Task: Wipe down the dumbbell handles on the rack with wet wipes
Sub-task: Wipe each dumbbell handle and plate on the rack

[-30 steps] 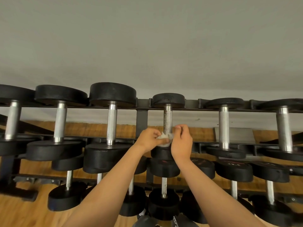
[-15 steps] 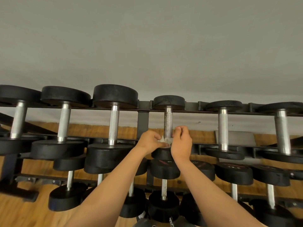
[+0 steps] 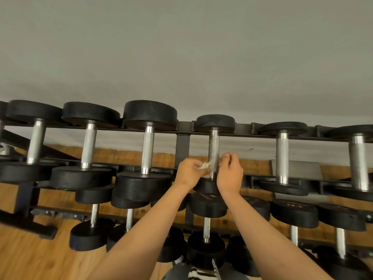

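Your left hand (image 3: pixel 188 171) is curled tight around a crumpled white wet wipe (image 3: pixel 204 166). It pinches the soft wad against the left side of a knurled steel handle (image 3: pixel 214 146), low down, just above the near head. That handle belongs to a small dumbbell (image 3: pixel 215 123) with matte black disc heads. It lies on the top tier of the black metal rack (image 3: pixel 182 146), just right of the rack's flat upright post.

The handle's metal is dull and flecked with brownish spots towards its far end. The neighbouring silver handle (image 3: pixel 148 150) to the left of the post is brighter, with a fine cross-hatched grip between smooth polished collars.

Your right hand (image 3: pixel 230 174) sits just right of the same handle, fingers folded in towards the palm and knuckles up. Whether it pinches an end of the wipe cannot be told from this angle.

The top-tier heads grow thicker and wider towards the left. On the lower tiers sit more black round-headed dumbbells (image 3: pixel 207 205) with thinner chrome handles. Behind the rack are warm wood floor planks (image 3: pixel 30 257) and a plain grey wall (image 3: pixel 181 57).
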The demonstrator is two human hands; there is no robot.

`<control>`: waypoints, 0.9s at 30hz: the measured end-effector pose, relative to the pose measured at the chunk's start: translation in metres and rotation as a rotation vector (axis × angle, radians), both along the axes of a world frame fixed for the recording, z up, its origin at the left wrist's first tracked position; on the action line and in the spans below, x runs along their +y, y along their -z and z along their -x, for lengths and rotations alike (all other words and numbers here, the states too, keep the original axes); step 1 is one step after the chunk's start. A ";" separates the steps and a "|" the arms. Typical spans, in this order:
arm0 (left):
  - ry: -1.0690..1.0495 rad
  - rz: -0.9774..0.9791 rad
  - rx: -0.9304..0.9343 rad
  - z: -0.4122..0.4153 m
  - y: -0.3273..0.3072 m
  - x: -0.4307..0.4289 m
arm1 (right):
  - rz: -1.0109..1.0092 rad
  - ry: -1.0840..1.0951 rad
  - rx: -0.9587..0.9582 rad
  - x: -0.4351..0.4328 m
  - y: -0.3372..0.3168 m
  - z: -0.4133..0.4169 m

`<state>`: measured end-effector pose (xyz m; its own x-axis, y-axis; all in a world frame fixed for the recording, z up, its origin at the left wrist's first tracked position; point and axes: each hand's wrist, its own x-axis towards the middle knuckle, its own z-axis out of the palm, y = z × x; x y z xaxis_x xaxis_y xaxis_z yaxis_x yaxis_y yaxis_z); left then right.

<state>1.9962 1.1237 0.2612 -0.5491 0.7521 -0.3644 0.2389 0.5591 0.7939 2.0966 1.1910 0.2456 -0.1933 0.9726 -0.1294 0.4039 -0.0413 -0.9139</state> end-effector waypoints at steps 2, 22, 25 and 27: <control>-0.170 -0.132 -0.041 -0.005 -0.004 0.002 | 0.005 -0.005 -0.002 0.000 -0.001 0.000; 0.219 -0.432 0.780 0.006 -0.013 0.086 | -0.025 -0.005 0.012 0.001 0.000 -0.001; 0.236 -0.412 0.838 0.012 -0.017 0.101 | -0.011 -0.006 0.008 0.001 0.000 0.000; 0.169 -0.428 0.767 0.005 -0.013 0.092 | -0.012 -0.013 0.003 0.001 0.001 -0.001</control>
